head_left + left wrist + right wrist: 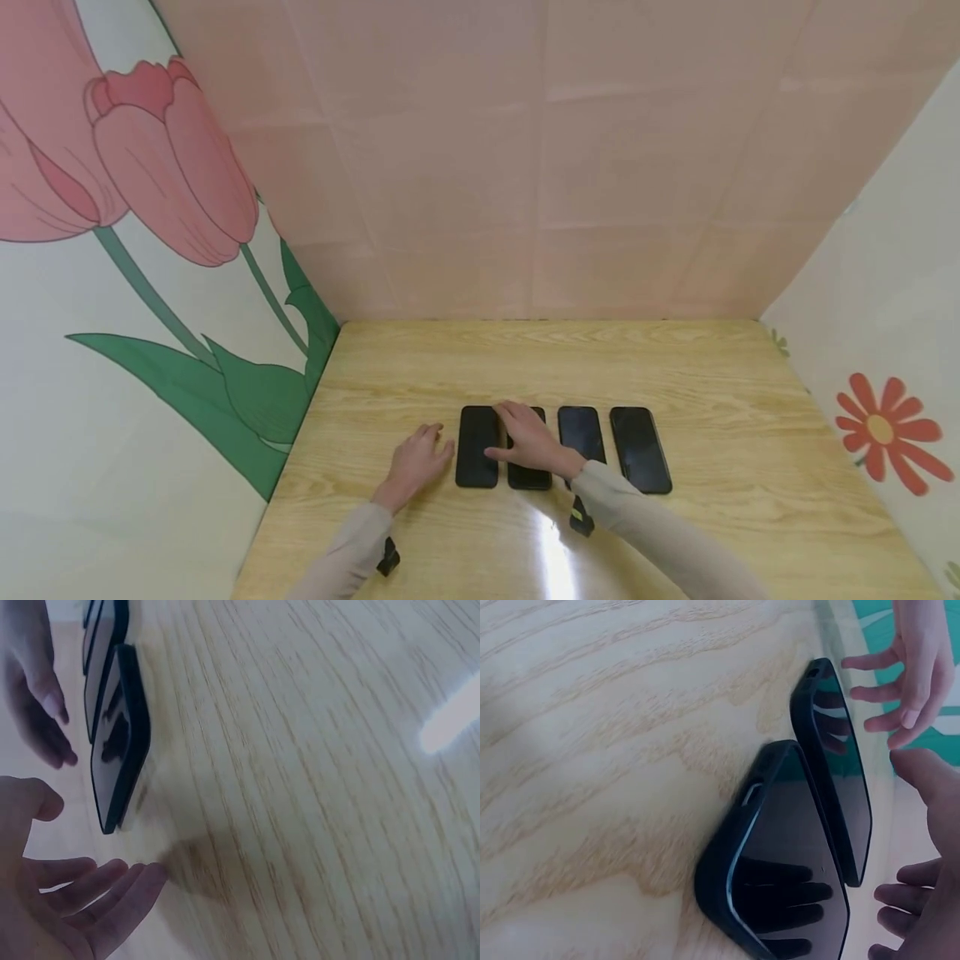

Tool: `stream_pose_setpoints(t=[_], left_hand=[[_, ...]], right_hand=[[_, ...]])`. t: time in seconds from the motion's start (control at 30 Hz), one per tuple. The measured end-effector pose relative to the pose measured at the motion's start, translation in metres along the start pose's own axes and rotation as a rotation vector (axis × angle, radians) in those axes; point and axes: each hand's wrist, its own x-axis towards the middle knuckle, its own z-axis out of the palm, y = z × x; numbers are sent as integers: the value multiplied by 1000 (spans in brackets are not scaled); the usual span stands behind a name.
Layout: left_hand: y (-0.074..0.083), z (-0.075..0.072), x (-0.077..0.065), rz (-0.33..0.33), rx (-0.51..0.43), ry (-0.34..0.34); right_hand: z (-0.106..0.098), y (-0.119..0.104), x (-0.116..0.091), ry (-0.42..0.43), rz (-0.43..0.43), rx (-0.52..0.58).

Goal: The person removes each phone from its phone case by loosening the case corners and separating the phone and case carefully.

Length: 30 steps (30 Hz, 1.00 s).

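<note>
Side by side on the wooden table lie several black smartphones, screens up. My left hand (418,460) hovers just left of the leftmost phone (477,447), fingers loosely bent and holding nothing. Over the second phone (529,478) is my right hand (528,439), its thumb reaching toward the leftmost phone and its palm partly hiding the second one. In the right wrist view the right hand (930,862) shows spread fingers above the phones, mirrored in the near screen (787,855). The left wrist view shows the left hand (82,892) with nothing in its fingers, beside the nearest phone (120,742).
A third phone (581,431) is partly covered by the right wrist, and a fourth phone (641,450) lies to its right. Light glares on the table (555,554) in front. A pink backdrop (540,167) stands behind, with flowered walls on both sides.
</note>
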Motion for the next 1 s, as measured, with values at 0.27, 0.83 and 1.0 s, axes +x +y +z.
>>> stream_pose_setpoints(t=[0.27,0.83,1.0], left_hand=[[2,3,-1,62,19,18],[12,4,-2,170,-32,-29],[13,1,-4,212,-33,-117]], right_hand=[[9,-2,9,-63,64,-2],[24,6,20,-61,105,-6],[25,5,22,-24,151,37]])
